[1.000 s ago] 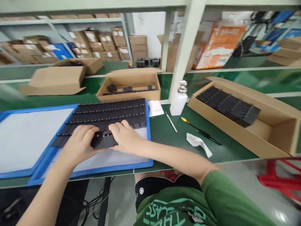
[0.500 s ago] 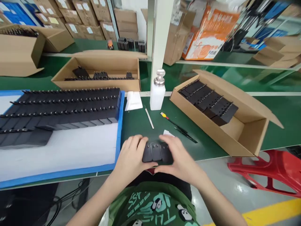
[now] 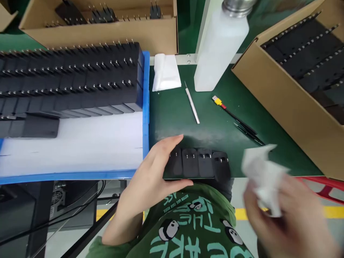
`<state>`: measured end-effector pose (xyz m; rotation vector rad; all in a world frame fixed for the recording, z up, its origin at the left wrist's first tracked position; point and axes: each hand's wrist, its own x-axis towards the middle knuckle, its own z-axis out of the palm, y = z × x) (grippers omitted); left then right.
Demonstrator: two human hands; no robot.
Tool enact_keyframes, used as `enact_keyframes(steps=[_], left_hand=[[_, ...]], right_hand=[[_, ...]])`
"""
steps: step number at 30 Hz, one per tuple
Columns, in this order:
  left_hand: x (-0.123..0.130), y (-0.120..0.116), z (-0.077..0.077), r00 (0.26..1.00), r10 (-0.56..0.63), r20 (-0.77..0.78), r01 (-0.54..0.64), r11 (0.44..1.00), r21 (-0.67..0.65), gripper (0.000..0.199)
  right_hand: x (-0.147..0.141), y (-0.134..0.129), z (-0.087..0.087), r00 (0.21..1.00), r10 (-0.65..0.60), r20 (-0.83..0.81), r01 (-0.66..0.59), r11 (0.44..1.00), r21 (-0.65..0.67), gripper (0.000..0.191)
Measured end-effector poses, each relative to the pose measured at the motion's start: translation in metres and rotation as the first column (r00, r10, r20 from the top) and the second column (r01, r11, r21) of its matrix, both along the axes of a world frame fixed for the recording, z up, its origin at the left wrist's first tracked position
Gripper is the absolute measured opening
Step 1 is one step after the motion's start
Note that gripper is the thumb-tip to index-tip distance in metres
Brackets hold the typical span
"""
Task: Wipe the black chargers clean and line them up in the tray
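Note:
Several black plug adapters [image 3: 190,163] stand in a row at the table's front edge, their metal prongs up. My left hand [image 3: 158,165] curves around the row's left end, thumb in front and fingers behind, spread apart; it hides part of the end adapter. The rightmost adapter sits slightly tilted from the others. To the right of the row, my right hand [image 3: 285,211], smeared by motion, is closed on a crumpled white wipe [image 3: 264,175]. The wipe hangs above and past the table edge.
A blue-edged tray [image 3: 94,150] with rows of black adapters [image 3: 72,79] lies left. A white pump bottle [image 3: 220,50], folded white wipes [image 3: 166,73], a craft knife [image 3: 192,104], a USB cable [image 3: 233,114] and black tweezers [image 3: 249,132] lie ahead. Cardboard boxes [image 3: 290,104] flank them.
My right hand has left the adapters and moved right, now with a white wipe. My left hand stays at the row's left end. The view has moved closer and tilted down.

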<state>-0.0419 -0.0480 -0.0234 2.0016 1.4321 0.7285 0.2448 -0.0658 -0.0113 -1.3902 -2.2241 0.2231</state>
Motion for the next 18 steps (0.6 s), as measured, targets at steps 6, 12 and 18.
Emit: enact_keyframes(steps=[6,12,18], left_hand=[[0.001,0.002,-0.004,0.999,-0.051,-0.019,0.051,0.998,-0.038,0.081],[-0.001,0.001,-0.006,0.997,-0.077,-0.009,0.077,0.997,-0.025,0.065],[-0.003,0.003,-0.006,0.994,-0.106,0.004,0.106,0.994,0.016,0.061]], right_hand=[[-0.046,-0.021,-0.015,0.971,0.099,0.217,-0.124,0.987,0.105,0.064],[-0.080,-0.030,-0.018,0.962,0.197,0.190,-0.212,0.975,0.063,0.058],[-0.096,-0.007,0.005,0.901,0.428,-0.072,-0.433,0.896,-0.101,0.052]])
